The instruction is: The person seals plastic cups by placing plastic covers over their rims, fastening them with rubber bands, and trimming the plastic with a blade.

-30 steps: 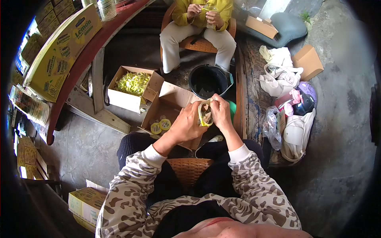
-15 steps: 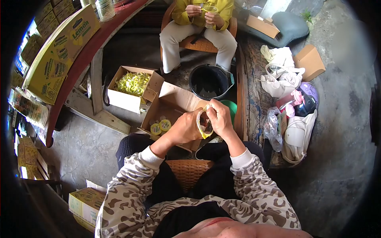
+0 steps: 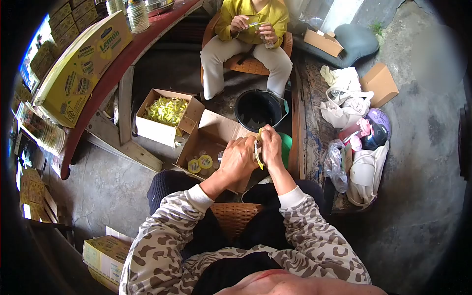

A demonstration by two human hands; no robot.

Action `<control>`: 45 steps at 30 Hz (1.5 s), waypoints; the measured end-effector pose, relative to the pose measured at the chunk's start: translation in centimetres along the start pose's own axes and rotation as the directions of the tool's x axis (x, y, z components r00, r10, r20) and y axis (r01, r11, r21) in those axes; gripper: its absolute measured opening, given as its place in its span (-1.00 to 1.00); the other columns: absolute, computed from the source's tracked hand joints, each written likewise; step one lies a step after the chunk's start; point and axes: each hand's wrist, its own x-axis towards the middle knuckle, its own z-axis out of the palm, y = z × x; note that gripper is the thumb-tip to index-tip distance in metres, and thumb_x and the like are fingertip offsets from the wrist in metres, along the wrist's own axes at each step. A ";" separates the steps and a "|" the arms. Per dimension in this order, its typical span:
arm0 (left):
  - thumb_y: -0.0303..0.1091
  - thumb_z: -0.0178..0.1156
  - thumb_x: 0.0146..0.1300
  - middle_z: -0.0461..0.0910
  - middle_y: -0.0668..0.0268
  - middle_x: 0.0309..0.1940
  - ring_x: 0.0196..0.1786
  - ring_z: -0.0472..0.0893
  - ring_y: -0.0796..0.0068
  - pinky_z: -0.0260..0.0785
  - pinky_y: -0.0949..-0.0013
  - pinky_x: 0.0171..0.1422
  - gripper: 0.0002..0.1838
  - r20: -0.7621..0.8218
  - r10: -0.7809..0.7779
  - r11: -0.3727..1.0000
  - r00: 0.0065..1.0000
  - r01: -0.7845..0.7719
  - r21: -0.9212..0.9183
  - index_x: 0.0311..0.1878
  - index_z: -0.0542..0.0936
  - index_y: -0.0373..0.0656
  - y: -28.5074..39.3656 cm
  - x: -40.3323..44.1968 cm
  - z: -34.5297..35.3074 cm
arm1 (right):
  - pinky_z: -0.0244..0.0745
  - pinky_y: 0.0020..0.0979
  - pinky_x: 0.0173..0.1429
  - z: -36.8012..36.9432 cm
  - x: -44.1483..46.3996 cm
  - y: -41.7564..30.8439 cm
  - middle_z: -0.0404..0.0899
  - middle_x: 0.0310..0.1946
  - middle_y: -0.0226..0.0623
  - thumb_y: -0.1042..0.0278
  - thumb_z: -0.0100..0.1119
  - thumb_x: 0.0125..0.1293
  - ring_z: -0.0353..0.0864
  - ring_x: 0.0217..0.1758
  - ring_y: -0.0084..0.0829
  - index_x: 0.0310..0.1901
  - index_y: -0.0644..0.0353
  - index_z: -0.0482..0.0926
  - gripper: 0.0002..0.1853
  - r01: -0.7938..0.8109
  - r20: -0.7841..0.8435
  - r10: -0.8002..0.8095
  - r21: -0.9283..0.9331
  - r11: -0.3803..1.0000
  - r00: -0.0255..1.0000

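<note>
My left hand (image 3: 238, 156) is wrapped round a clear plastic cup (image 3: 221, 155), whose base shows at the left of the fingers. Against the cup's rim, my right hand (image 3: 270, 147) pinches a yellow strip (image 3: 260, 158) that runs along the rim. The cup lies tilted on its side, and its inside is hidden. Below my hands stands an open cardboard box (image 3: 209, 132) with a few cups with yellow lids (image 3: 205, 161) in it. Beyond it, another box (image 3: 158, 131) holds a heap of yellow strips (image 3: 167, 110).
A black bucket (image 3: 259, 109) stands ahead, with a green basin (image 3: 285, 150) beside it. Across from me a seated person in a yellow shirt (image 3: 275, 14) holds a cup. Bags and a purple helmet (image 3: 379, 120) lie right. A red-edged table (image 3: 105, 93) is left.
The cup has turned from rim-up to sideways between my hands. The other person's cup has tipped and their hands have shifted. The view has moved slightly.
</note>
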 end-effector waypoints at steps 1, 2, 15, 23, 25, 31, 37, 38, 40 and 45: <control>-0.29 0.39 0.06 0.62 0.11 -0.33 -0.15 0.64 0.03 0.41 0.05 -0.04 -0.64 -0.007 0.011 1.000 1.000 -0.011 0.020 -0.14 0.50 -0.22 0.1 0.1 0.0 | 0.31 -0.41 -0.31 0.1 0.0 0.2 0.32 -0.54 -0.42 0.28 -0.04 0.45 0.28 -0.43 -0.59 -0.39 0.26 0.39 -0.73 -0.044 -0.039 0.046 0.056 0.997 0.998; -0.30 0.37 0.06 0.62 0.12 -0.33 -0.15 0.64 0.04 0.40 0.05 -0.05 -0.65 -0.013 0.022 0.999 1.000 -0.021 0.038 -0.13 0.50 -0.22 0.2 0.1 0.0 | 0.29 -0.42 -0.30 0.1 0.1 0.3 0.32 -0.52 -0.44 0.28 -0.03 0.44 0.27 -0.42 -0.60 -0.41 0.27 0.39 -0.72 -0.059 -0.074 0.061 0.034 0.998 0.995; -0.37 0.35 0.05 0.61 0.11 -0.34 -0.19 0.63 0.05 0.39 0.07 -0.06 -0.66 -0.073 0.076 0.994 0.994 -0.070 0.081 -0.11 0.53 -0.24 0.3 0.6 0.8 | 0.29 -0.34 -0.34 0.2 0.4 1.3 0.35 -0.58 -0.37 0.27 -0.04 0.43 0.33 -0.47 -0.55 -0.44 0.30 0.40 -0.69 -0.196 -0.243 0.225 0.138 0.971 0.943; -0.42 0.34 0.02 0.60 0.09 -0.35 -0.17 0.61 0.04 0.38 0.08 -0.05 -0.70 -0.103 0.067 0.995 0.992 -0.058 0.087 -0.17 0.52 -0.25 0.3 0.6 1.4 | 0.30 -0.32 -0.45 0.9 0.3 1.0 0.41 -0.57 -0.40 0.23 -0.06 0.41 0.38 -0.56 -0.51 -0.46 0.23 0.44 -0.69 -0.208 -0.314 0.293 0.276 0.938 0.903; -0.41 0.34 0.02 0.59 0.10 -0.36 -0.18 0.60 0.03 0.37 0.09 -0.06 -0.68 -0.102 0.054 0.995 0.993 -0.044 0.094 -0.16 0.51 -0.25 0.4 0.4 1.3 | 0.31 -0.32 -0.46 0.6 0.7 2.6 0.42 -0.56 -0.40 0.23 -0.06 0.40 0.39 -0.57 -0.49 -0.45 0.21 0.44 -0.70 -0.219 -0.318 0.308 0.287 0.933 0.897; -0.41 0.41 -0.04 0.56 0.13 -0.30 -0.20 0.59 0.04 0.38 0.09 -0.05 -0.58 -0.134 0.120 0.992 0.984 -0.116 0.041 -0.09 0.51 -0.24 1.8 -1.6 -0.9 | 0.39 -0.46 -0.32 -6.3 4.8 3.4 0.36 -0.54 -0.44 0.15 -0.03 0.50 0.39 -0.49 -0.61 -0.33 0.10 0.46 -0.73 -0.184 -0.301 0.401 0.554 0.812 0.865; -0.31 0.57 -0.09 0.59 0.12 -0.07 0.00 0.59 0.01 0.41 0.08 0.14 -0.41 -0.189 -0.005 0.887 0.982 -0.083 -0.455 0.03 0.54 -0.22 -1.0 1.2 -5.2 | 0.57 -0.34 -0.11 -5.8 2.7 0.4 0.50 -0.38 -0.39 0.26 -0.02 0.53 0.51 -0.38 -0.48 -0.21 0.18 0.52 -0.79 -0.307 -0.074 0.420 0.570 0.762 0.905; -0.31 0.57 -0.09 0.59 0.12 -0.07 0.00 0.59 0.01 0.41 0.08 0.14 -0.41 -0.196 -0.002 0.887 0.981 -0.089 -0.453 0.03 0.54 -0.22 -0.8 1.3 -5.6 | 0.57 -0.35 -0.09 -5.3 2.8 1.0 0.54 -0.33 -0.37 0.26 -0.02 0.53 0.53 -0.36 -0.47 -0.17 0.22 0.54 -0.78 -0.322 -0.005 0.405 0.597 0.735 0.914; -0.26 0.60 -0.10 0.58 0.14 -0.03 0.07 0.56 0.05 0.38 0.10 0.19 -0.38 -0.225 -0.002 0.898 0.974 -0.098 -0.429 0.04 0.55 -0.22 -0.4 1.0 -5.8 | 0.58 -0.40 -0.04 -4.9 2.9 1.7 0.62 -0.22 -0.33 0.32 0.01 0.53 0.58 -0.28 -0.48 0.00 0.30 0.58 -0.76 -0.363 0.110 0.369 0.572 0.736 0.923; -0.26 0.59 -0.07 0.57 0.17 -0.01 0.10 0.54 0.08 0.30 0.12 0.28 -0.38 -0.298 0.099 0.908 0.949 -0.208 -0.363 0.06 0.55 -0.20 -1.5 1.3 -6.2 | 0.60 -0.42 -0.02 -3.9 2.1 0.1 0.62 -0.21 -0.35 0.43 0.02 0.51 0.61 -0.24 -0.50 0.11 0.31 0.57 -0.74 -0.417 0.256 0.329 0.566 0.711 0.909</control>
